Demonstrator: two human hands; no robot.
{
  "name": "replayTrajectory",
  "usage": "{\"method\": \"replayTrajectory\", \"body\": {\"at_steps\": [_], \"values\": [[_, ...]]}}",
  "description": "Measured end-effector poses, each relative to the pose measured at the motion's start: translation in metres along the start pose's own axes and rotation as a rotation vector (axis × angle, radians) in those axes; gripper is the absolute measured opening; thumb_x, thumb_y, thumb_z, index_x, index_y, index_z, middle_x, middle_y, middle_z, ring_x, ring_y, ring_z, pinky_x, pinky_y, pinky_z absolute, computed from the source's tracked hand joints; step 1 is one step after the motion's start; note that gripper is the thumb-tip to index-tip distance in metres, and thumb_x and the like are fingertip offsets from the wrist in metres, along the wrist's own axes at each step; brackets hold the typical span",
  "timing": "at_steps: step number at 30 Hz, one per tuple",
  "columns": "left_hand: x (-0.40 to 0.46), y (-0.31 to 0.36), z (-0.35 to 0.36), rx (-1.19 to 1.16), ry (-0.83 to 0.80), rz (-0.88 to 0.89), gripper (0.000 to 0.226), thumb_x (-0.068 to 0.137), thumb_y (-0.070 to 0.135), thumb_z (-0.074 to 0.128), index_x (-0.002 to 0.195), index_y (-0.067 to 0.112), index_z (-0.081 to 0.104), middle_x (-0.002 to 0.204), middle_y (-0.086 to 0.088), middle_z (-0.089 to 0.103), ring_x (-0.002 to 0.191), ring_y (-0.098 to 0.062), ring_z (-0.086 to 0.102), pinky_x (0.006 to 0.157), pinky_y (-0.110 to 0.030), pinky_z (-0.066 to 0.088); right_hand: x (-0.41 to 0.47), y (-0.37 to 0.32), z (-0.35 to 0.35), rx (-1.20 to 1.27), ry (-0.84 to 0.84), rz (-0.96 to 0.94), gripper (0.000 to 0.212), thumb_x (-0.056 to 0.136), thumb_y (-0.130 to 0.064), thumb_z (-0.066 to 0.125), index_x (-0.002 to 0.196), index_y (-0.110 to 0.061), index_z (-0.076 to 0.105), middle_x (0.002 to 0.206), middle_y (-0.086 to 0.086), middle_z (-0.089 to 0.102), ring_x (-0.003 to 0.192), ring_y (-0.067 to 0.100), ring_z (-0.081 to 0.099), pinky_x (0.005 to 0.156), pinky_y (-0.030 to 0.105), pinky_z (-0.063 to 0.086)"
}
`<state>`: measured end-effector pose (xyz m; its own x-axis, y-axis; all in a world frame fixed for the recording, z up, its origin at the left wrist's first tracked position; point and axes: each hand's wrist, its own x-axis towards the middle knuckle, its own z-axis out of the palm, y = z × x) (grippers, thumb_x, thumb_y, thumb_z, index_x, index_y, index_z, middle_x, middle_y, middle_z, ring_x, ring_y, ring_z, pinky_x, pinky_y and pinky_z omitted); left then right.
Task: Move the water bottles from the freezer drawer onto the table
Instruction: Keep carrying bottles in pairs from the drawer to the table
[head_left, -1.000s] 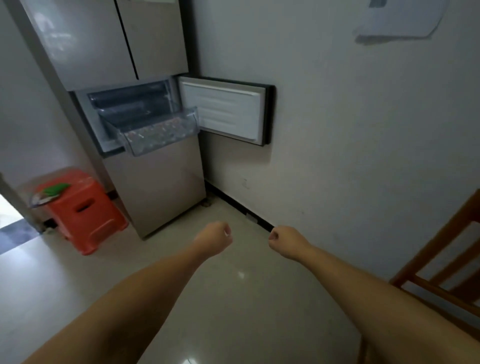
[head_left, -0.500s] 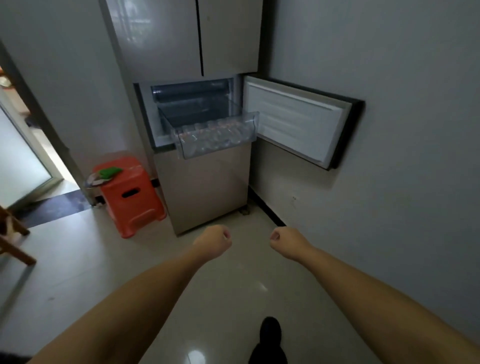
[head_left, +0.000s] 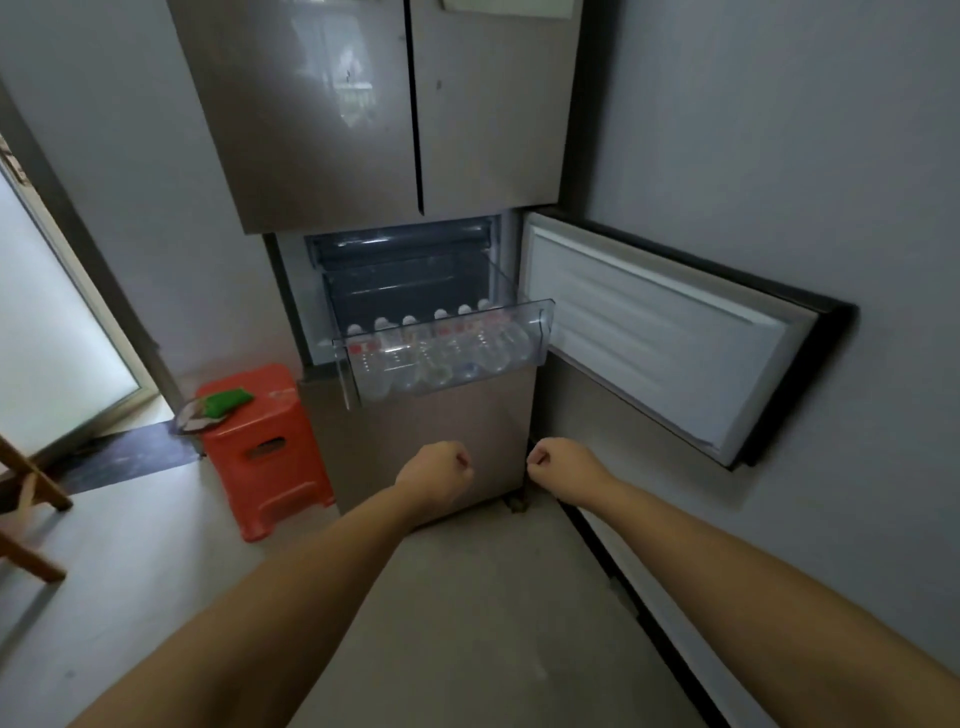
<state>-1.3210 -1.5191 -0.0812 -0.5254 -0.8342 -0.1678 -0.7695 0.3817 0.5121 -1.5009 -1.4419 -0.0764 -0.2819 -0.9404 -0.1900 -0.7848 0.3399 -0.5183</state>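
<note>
Stool (head_left: 265, 447) of orange plastic stands at far left beside the fridge, with a green item lying on its top. Right of it, the clear freezer drawer (head_left: 543, 332) is pulled out from the open compartment, and the water bottles (head_left: 436, 348) lie in it side by side in a row, white caps pointing to the far end, bases against the near wall. Further right, the freezer door (head_left: 670, 338) hangs open against the wall.

Nearer, the left hand (head_left: 435, 474) and the right hand (head_left: 562, 465) hover below the drawer, well apart from it, each curled into a loose fist and holding nothing.

My guess is that the bottles are full and possibly frozen: moderately heavy, stiff if iced, thin-walled and yielding if not. Their smooth plastic is likely cold and slick with frost or condensation. The safest hold seems to be a full wrap around the ribbed middle of the body, lifting an end bottle first, since the neighbours lie packed tightly together.
</note>
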Motion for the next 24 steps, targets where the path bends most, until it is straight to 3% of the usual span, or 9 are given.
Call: {"method": "replayTrajectory", "body": {"at_steps": [12,16,20,24], "values": [[0.172,0.015,-0.060,-0.030,0.076,0.062,0.020,0.089,0.017,0.054,0.102,0.009,0.067,0.104,-0.009,0.068,0.097,-0.023,0.063,0.087,-0.035,0.051,0.186,-0.025,-0.040,0.075,0.001,-0.069,0.022,0.090,-0.024,0.051,0.094,-0.009,0.067,0.099,0.007,0.068,0.093,0.022,0.062,0.086,0.037,0.051],[0.241,0.008,-0.101,-0.034,0.129,0.093,0.018,0.087,0.017,0.054,0.097,0.013,0.069,0.101,-0.008,0.070,0.095,-0.024,0.064,0.087,-0.034,0.051,0.255,-0.046,-0.063,0.069,0.058,-0.087,0.019,0.088,-0.016,0.051,0.086,-0.004,0.066,0.093,0.013,0.069,0.092,0.029,0.064,0.076,0.032,0.047],[0.299,-0.015,-0.140,-0.053,0.150,0.022,0.016,0.087,0.022,0.057,0.097,0.018,0.068,0.102,-0.004,0.069,0.096,-0.022,0.063,0.085,-0.033,0.050,0.320,-0.072,-0.081,0.070,0.143,-0.119,0.018,0.090,-0.015,0.054,0.091,-0.008,0.070,0.120,0.019,0.062,0.107,0.032,0.061,0.084,0.029,0.043],[0.342,-0.048,-0.154,-0.117,0.103,-0.066,0.011,0.090,0.020,0.056,0.098,0.015,0.063,0.098,-0.005,0.067,0.085,-0.017,0.062,0.080,-0.033,0.053,0.369,-0.082,-0.075,0.056,0.103,-0.086,0.025,0.095,-0.022,0.046,0.092,-0.009,0.068,0.100,0.016,0.066,0.097,0.028,0.062,0.085,0.033,0.047]]}}
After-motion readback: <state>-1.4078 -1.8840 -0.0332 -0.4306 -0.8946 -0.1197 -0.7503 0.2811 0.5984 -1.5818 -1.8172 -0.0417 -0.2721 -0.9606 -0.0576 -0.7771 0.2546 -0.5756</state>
